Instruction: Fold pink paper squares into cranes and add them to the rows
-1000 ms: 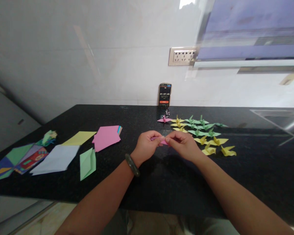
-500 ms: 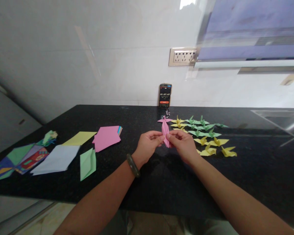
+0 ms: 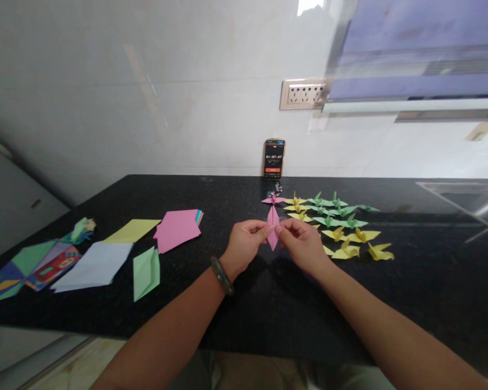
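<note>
Head view, and there's the turn! The pink folded paper [image 3: 273,218], nearly edge-on a second ago, now shows as a slim diamond, a dark slit down its far half. Left hand [image 3: 245,245] pinches one side, right hand [image 3: 306,245] the other, both grips narrow. It's just near of the pink crane [image 3: 273,200], left of the yellow cranes [image 3: 300,216]; folding looks well along, no wings spread yet.

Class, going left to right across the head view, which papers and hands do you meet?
Patterned paper, white paper, folded green paper, pink sheets, left hand, folded pink paper, right hand, rightmost yellow crane.
</note>
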Motion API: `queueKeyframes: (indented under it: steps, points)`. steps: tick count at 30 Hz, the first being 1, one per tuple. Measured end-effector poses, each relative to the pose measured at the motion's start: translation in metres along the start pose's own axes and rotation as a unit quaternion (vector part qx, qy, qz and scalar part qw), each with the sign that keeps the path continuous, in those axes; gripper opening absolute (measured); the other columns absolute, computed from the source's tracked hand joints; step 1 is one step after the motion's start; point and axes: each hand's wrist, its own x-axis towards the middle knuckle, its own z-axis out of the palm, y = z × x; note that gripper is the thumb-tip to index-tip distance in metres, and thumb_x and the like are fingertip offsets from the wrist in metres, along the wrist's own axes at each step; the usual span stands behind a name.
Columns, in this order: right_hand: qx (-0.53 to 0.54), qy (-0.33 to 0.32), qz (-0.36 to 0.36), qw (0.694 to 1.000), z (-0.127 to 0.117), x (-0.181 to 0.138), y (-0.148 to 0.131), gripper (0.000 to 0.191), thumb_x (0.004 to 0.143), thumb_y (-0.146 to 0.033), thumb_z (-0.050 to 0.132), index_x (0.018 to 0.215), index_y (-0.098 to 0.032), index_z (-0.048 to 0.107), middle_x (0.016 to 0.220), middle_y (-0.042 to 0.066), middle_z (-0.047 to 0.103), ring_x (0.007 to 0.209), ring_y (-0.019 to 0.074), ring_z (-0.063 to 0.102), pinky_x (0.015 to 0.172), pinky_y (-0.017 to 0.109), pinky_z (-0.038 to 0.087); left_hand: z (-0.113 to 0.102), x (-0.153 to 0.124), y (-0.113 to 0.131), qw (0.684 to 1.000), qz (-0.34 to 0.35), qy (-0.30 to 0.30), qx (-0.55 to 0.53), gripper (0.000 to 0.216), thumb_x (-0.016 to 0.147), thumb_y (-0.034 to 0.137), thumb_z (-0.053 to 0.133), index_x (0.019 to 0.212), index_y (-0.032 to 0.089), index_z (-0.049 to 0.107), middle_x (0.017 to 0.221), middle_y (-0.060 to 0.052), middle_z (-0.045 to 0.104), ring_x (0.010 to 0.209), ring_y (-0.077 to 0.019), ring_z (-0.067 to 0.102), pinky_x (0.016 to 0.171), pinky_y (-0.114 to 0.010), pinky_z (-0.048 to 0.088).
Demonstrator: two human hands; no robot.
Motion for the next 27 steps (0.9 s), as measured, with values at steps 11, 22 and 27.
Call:
queueKeyframes:
  steps: [11,22,27]
  points:
    - [-0.003,0.047,-0.012,0.999,0.005,0.0,0.01,0.016,0.072,-0.034,0.061,0.075,-0.019,0.054,0.061,0.0,0.056,0.052,0.0124,0.05,0.049,0.025,0.04,0.001,0.001,-0.002,0.999,-0.027,0.04,-0.016,0.016,0.062,0.023,0.069,0.072,0.011,0.066,0.06,-0.002,0.065,0.054,-0.009,0.058,0.054,-0.021,0.047]
    - [-0.011,0.064,-0.015,0.998,0.005,0.001,0.013,0.017,0.072,-0.033,0.059,0.078,-0.017,0.058,0.067,0.002,0.061,0.058,0.014,0.054,0.055,0.027,0.044,0.002,0.001,-0.003,0.999,0.0,0.034,-0.022,0.016,0.06,0.022,0.07,0.073,0.011,0.067,0.062,-0.002,0.066,0.056,-0.0105,0.059,0.056,-0.023,0.048]
    - [-0.005,0.062,-0.006,0.998,0.003,0.003,0.015,0.017,0.071,-0.033,0.06,0.076,-0.017,0.06,0.063,0.001,0.059,0.055,0.0126,0.052,0.052,0.025,0.043,0.001,0.0,-0.004,0.997,0.052,0.036,0.045,0.013,0.062,0.022,0.068,0.072,0.013,0.069,0.068,-0.003,0.069,0.059,-0.0115,0.06,0.058,-0.024,0.049]
